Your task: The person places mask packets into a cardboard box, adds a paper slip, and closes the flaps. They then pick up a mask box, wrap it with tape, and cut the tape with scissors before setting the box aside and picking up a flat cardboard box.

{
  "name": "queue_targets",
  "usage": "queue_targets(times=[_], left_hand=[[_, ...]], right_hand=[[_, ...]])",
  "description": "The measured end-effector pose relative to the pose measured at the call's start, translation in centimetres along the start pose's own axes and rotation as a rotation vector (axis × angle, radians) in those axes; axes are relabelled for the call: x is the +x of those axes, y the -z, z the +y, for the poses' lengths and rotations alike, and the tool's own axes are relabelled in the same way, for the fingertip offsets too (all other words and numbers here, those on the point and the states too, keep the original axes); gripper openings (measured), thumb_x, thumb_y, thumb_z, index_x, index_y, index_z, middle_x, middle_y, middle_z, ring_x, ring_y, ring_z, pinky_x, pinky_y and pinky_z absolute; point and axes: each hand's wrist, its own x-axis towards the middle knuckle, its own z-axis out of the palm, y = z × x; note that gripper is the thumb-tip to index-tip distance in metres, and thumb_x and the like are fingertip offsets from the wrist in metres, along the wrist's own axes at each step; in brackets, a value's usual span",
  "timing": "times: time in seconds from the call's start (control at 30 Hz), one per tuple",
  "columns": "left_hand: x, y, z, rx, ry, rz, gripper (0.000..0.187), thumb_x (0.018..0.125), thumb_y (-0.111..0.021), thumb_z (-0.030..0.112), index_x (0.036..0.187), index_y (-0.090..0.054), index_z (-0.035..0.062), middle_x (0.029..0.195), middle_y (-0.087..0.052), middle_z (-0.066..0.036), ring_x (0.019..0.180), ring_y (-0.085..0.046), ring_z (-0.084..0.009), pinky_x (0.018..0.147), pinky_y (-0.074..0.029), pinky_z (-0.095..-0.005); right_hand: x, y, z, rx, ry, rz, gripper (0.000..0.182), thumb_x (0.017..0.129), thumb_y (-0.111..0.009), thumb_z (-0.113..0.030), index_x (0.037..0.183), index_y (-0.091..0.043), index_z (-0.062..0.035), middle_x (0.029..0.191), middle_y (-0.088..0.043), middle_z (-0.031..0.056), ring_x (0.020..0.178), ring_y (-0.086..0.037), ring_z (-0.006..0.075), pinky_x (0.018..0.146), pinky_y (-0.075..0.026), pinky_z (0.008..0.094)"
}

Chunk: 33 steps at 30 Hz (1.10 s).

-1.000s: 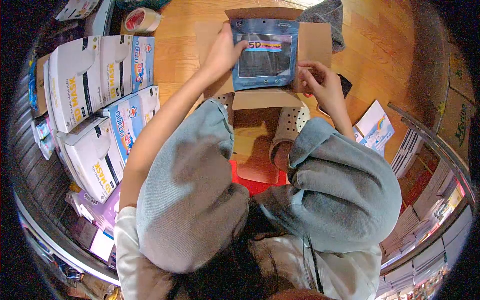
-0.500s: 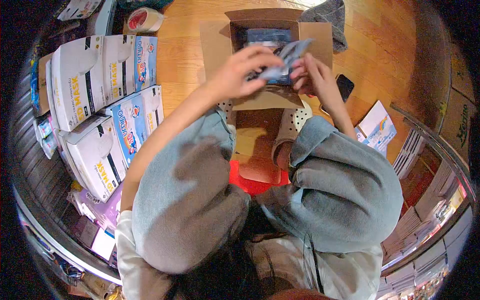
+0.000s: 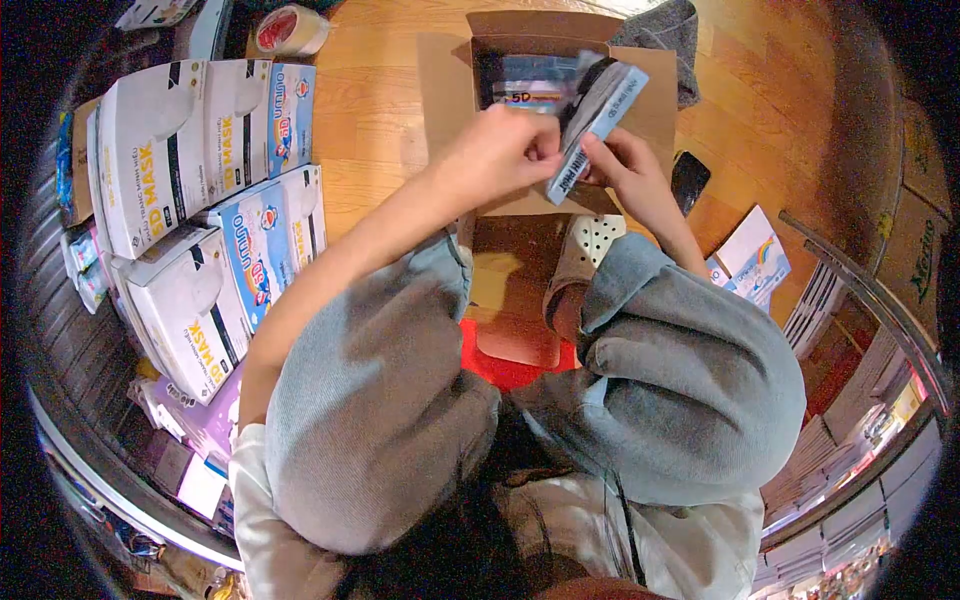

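Over an open cardboard box (image 3: 448, 90), my right hand (image 3: 640, 175) grips the lower right side of a flat clear packet (image 3: 612, 105) with a light blue printed edge and dark contents. The packet is tilted. My left hand (image 3: 510, 150) is closed at the packet's lower left, with fingers curled; whether it pinches the packet's edge is too unclear to tell. Inside the box lies another dark and blue packet (image 3: 535, 97) marked "5D", partly hidden by the hand and the held packet.
Stacked mask boxes (image 3: 150, 150) stand at the left, with a tape roll (image 3: 292, 32) above them. A phone (image 3: 690, 180) and a white and blue box (image 3: 750, 258) lie right of the cardboard box. A grey cloth (image 3: 665, 45) lies behind it. Shelves line the right side.
The packet has turned more upright, showing its printed edge. My left hand has moved slightly lower and its fingers have curled in. The view has shifted slightly.
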Motion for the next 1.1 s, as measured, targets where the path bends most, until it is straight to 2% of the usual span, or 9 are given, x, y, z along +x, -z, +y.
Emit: queue_targets(times=[0.13,0.17,0.27,0.37,0.47,0.67,0.77,0.9,1.1], left_hand=[[0.1,0.1,0.3,-0.121,0.144,0.037,0.025,0.078,-0.066,0.027,0.082,-0.061,0.0029,0.072,-0.063,-0.009,0.063,-0.063,-0.0178,0.060,-0.051,-0.0315],[0.3,0.3,0.9,-0.181,0.254,0.060,0.028,0.079,-0.065,0.029,0.088,-0.063,0.0026,0.079,-0.065,-0.009,0.069,-0.064,-0.0162,0.063,-0.051,-0.0301],[0.6,-0.1,0.7,-0.219,0.228,0.056,0.031,0.079,-0.066,0.028,0.095,-0.063,0.0015,0.085,-0.065,-0.010,0.074,-0.064,-0.0171,0.067,-0.052,-0.0290],[0.7,-0.5,-0.7,-0.260,0.109,0.037,0.034,0.078,-0.067,0.027,0.097,-0.062,-0.0005,0.088,-0.065,-0.010,0.077,-0.064,-0.0163,0.069,-0.052,-0.0290],[0.4,-0.2,-0.7,-0.331,0.224,0.021,0.026,0.077,-0.066,0.020,0.092,-0.064,-0.0014,0.084,-0.065,-0.008,0.076,-0.063,-0.0137,0.069,-0.052,-0.0284],[0.3,0.7,-0.1,-0.210,0.324,0.076,0.016,0.074,-0.061,0.012,0.083,-0.065,-0.0013,0.074,-0.065,-0.007,0.071,-0.061,-0.0098,0.064,-0.050,-0.0252],[0.2,1.3,0.2,-0.265,0.406,0.053,0.018,0.075,-0.062,0.014,0.084,-0.065,-0.0010,0.073,-0.065,-0.006,0.067,-0.061,-0.0096,0.062,-0.049,-0.0244],[0.1,1.1,-0.6,-0.272,0.392,0.090,0.018,0.075,-0.061,0.013,0.085,-0.065,-0.0016,0.071,-0.064,-0.007,0.064,-0.061,-0.0101,0.061,-0.050,-0.0244],[0.2,1.4,-1.0,-0.295,0.406,0.181,0.014,0.075,-0.060,0.011,0.078,-0.062,-0.0023,0.069,-0.064,-0.007,0.065,-0.062,-0.0116,0.060,-0.050,-0.0247]], right_hand=[[-0.2,0.0,-0.1,-0.062,0.027,0.038,0.032,0.091,-0.050,-0.030,0.094,-0.061,-0.0003,0.081,-0.062,0.0039,0.077,-0.056,0.0105,0.071,-0.045,0.0259],[-0.3,0.1,-0.2,-0.060,0.017,0.014,0.032,0.091,-0.049,-0.030,0.096,-0.060,-0.0003,0.083,-0.062,0.0042,0.079,-0.055,0.0108,0.073,-0.044,0.0263],[-0.4,-0.3,0.1,-0.022,0.045,-0.038,0.031,0.092,-0.048,-0.029,0.101,-0.059,-0.0007,0.089,-0.062,0.0048,0.084,-0.054,0.0109,0.078,-0.043,0.0268],[-0.6,-0.3,0.6,0.034,0.053,-0.056,0.030,0.092,-0.047,-0.027,0.103,-0.058,-0.0012,0.092,-0.061,0.0046,0.088,-0.053,0.0107,0.081,-0.042,0.0264],[-0.8,-0.2,-0.9,-0.017,0.010,-0.035,0.029,0.092,-0.047,-0.026,0.102,-0.058,-0.0014,0.091,-0.060,0.0033,0.088,-0.052,0.0103,0.081,-0.041,0.0260],[-0.6,0.6,-0.3,-0.008,-0.084,0.002,0.027,0.092,-0.048,-0.026,0.098,-0.058,-0.0017,0.087,-0.060,0.0009,0.083,-0.051,0.0084,0.076,-0.041,0.0244],[-0.7,0.6,-0.5,-0.011,-0.066,0.030,0.027,0.091,-0.049,-0.027,0.095,-0.059,-0.0015,0.083,-0.059,0.0006,0.078,-0.051,0.0081,0.071,-0.041,0.0240],[-0.7,0.6,-0.6,-0.057,-0.010,0.083,0.027,0.090,-0.050,-0.026,0.090,-0.060,-0.0006,0.077,-0.059,0.0012,0.072,-0.050,0.0084,0.067,-0.042,0.0247],[-0.2,1.6,0.6,-0.082,-0.073,0.142,0.025,0.087,-0.052,-0.022,0.083,-0.060,0.0010,0.068,-0.056,0.0002,0.063,-0.049,0.0075,0.056,-0.040,0.0241]])
